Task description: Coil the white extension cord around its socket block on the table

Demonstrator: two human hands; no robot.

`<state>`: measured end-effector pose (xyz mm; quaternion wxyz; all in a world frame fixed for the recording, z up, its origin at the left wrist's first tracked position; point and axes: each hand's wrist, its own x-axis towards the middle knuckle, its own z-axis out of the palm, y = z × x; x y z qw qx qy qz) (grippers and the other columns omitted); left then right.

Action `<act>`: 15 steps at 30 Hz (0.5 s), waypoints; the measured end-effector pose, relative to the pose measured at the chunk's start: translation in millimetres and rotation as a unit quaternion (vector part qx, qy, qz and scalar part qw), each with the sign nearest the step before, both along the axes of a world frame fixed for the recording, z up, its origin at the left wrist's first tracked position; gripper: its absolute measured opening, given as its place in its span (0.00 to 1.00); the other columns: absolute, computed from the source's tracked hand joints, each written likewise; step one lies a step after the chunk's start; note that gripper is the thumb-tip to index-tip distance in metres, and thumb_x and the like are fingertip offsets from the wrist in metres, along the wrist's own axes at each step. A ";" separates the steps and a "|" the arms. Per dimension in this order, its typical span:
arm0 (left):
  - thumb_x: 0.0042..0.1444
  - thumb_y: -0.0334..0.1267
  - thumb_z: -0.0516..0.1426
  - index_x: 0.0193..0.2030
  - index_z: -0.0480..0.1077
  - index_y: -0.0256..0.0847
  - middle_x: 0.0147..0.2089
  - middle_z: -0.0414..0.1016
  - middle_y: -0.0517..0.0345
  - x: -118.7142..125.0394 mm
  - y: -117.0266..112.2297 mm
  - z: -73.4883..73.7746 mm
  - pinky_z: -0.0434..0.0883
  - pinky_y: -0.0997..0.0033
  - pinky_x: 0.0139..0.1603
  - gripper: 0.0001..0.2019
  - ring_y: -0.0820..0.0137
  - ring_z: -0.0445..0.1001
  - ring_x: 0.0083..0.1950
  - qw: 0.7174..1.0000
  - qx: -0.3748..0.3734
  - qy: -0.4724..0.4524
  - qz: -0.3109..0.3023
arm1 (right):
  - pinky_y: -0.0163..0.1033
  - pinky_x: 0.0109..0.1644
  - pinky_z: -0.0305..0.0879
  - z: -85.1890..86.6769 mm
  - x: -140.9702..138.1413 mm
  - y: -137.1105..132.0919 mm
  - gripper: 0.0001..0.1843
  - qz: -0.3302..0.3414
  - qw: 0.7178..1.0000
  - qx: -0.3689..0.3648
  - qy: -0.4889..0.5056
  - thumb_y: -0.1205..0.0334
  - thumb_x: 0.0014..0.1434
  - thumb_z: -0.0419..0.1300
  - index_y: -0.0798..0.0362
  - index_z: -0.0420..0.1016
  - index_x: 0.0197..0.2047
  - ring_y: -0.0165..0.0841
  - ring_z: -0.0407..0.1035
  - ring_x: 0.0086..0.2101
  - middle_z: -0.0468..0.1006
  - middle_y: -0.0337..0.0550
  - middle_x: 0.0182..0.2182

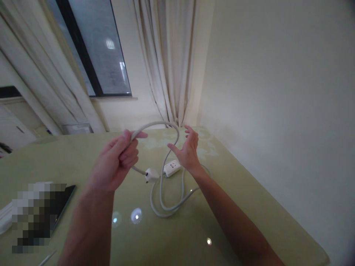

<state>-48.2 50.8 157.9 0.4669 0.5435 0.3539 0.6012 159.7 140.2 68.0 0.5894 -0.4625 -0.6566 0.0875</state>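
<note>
My left hand is closed round a grey-white power cable, lifted above a pale green table. From the fist the cable arches up and over to the right. Its white plug hangs just below the fist. My right hand is open, fingers spread, beside the cable's arch; I cannot tell whether it touches the cable. The white socket block lies on the table right by my right wrist. The rest of the cable lies in loose loops on the table in front of the block.
A dark phone and a blurred patch lie at the table's left front. Cream curtains and a dark window stand behind the table. A bare wall runs along the table's right edge.
</note>
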 end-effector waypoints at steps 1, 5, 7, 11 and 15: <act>0.62 0.50 0.57 0.46 0.78 0.40 0.22 0.41 0.69 -2.1 -4.1 4.1 0.46 0.77 0.15 0.17 0.78 0.39 0.19 1.000 -0.003 -0.007 -0.010 | 0.57 0.66 0.57 -1.6 0.4 1.4 0.41 0.033 0.999 -0.024 0.006 0.54 0.52 0.73 0.50 0.62 0.65 0.47 0.59 0.61 0.64 0.56 0.62; 0.61 0.49 0.58 0.51 0.77 0.46 0.23 0.40 0.69 -5.9 -15.0 13.4 0.44 0.76 0.14 0.16 0.78 0.36 0.18 0.998 0.038 -0.047 0.004 | 0.45 0.54 0.69 -10.2 -7.2 2.2 0.21 0.287 0.937 -0.191 0.055 0.50 0.61 0.66 0.51 0.72 0.52 0.37 0.73 0.49 0.77 0.49 0.50; 0.63 0.49 0.57 0.54 0.75 0.53 0.23 0.39 0.69 -8.5 -15.8 14.0 0.43 0.76 0.13 0.15 0.79 0.34 0.18 0.996 0.059 -0.066 0.021 | 0.39 0.48 0.71 -17.6 -13.5 2.7 0.15 0.386 0.882 -0.260 0.074 0.50 0.64 0.63 0.53 0.72 0.45 0.32 0.75 0.42 0.79 0.45 0.40; 0.68 0.53 0.53 0.57 0.72 0.57 0.21 0.36 0.69 -23.2 -10.5 14.7 0.38 0.75 0.14 0.15 0.77 0.30 0.19 0.993 0.056 -0.084 0.060 | 0.31 0.37 0.69 -35.0 -18.0 5.2 0.10 0.385 0.854 -0.347 0.048 0.57 0.68 0.58 0.54 0.69 0.37 0.27 0.73 0.31 0.77 0.38 0.29; 0.70 0.51 0.50 0.48 0.75 0.45 0.19 0.42 0.69 -41.9 -4.4 18.7 0.37 0.71 0.13 0.17 0.74 0.31 0.19 0.979 0.076 -0.107 0.154 | 0.29 0.31 0.68 -44.3 -13.2 4.5 0.08 0.383 0.809 -0.444 -0.040 0.61 0.69 0.56 0.54 0.67 0.36 0.26 0.70 0.24 0.75 0.35 0.24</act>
